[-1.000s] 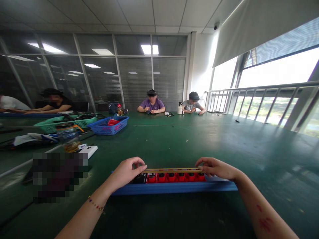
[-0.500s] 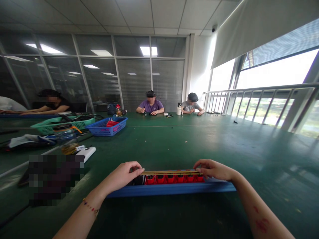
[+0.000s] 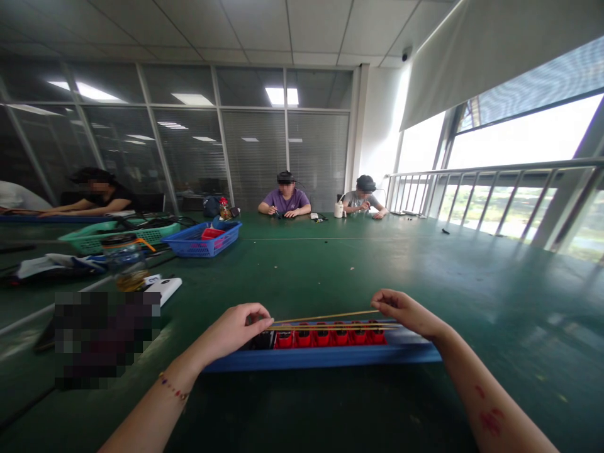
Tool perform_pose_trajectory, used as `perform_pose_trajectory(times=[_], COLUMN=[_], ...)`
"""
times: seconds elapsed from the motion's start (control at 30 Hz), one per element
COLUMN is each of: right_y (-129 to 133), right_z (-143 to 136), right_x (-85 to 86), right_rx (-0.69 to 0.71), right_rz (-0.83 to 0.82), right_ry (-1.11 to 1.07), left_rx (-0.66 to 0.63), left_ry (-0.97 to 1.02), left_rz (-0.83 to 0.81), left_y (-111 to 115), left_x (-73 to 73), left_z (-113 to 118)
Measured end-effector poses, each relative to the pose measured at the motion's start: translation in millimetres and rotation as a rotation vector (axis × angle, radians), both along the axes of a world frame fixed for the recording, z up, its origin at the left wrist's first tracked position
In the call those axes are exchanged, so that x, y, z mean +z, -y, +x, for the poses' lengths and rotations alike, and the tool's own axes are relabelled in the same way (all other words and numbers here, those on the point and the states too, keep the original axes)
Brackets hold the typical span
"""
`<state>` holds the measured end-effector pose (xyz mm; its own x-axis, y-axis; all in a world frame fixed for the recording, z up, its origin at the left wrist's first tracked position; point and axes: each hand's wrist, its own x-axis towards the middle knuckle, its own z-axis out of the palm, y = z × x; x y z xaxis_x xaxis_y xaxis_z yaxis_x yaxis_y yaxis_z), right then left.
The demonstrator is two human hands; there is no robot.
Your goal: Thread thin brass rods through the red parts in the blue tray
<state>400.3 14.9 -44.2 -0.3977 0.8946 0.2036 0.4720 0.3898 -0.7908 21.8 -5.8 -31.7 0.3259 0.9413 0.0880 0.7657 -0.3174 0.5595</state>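
A blue tray (image 3: 325, 360) lies on the green table in front of me, with a row of red compartments (image 3: 323, 338) in it that hold small dark things. Thin yellowish sticks (image 3: 340, 326) stretch lengthwise over the row. My left hand (image 3: 245, 324) pinches their left ends at the tray's left side. One stick (image 3: 330, 316) slants up to the right, and its right end is in the closed fingers of my right hand (image 3: 399, 307), above the tray's back right part. The other sticks' right ends lie free over the tray.
On the left are a blue basket (image 3: 207, 242) with a red item, a green basket (image 3: 78, 242) with black cables, a jar (image 3: 125, 264) and a white device (image 3: 167, 289). Several people sit at the far side, one in a purple shirt (image 3: 285, 201).
My right hand has risen and moved slightly right, lifting the right end of one stick away from the others. My left hand has barely moved.
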Motion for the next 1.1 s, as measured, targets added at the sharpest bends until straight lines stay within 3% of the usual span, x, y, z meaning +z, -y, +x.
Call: perform_pose_trajectory(times=[0.13,0.33,0.6,0.8,1.1], right_y=[-9,-22,-32,-32,-34], right_z=[3,11,24,10,11], right_x=[-6.6,-16.6,-25.0,-25.3,-33.5], right_rx=[-0.134,-0.290,-0.427,-0.368,-0.182], right_rz=[0.039,-0.089,-0.124,-0.001,-0.006], right_ry=[-0.163,-0.436,-0.459,-0.226,0.027], left_rx=[-0.002,0.036,0.089,0.031,-0.103], left_ry=[0.005,0.063,0.092,-0.030,-0.051], left_rz=[-0.022,-0.068,-0.009,-0.032,-0.112], left_y=[1,-1,1,3,6], left_x=[0.0,-3.7,7.3,13.1,14.2], left_z=[-1,-2,-12,-20,-23])
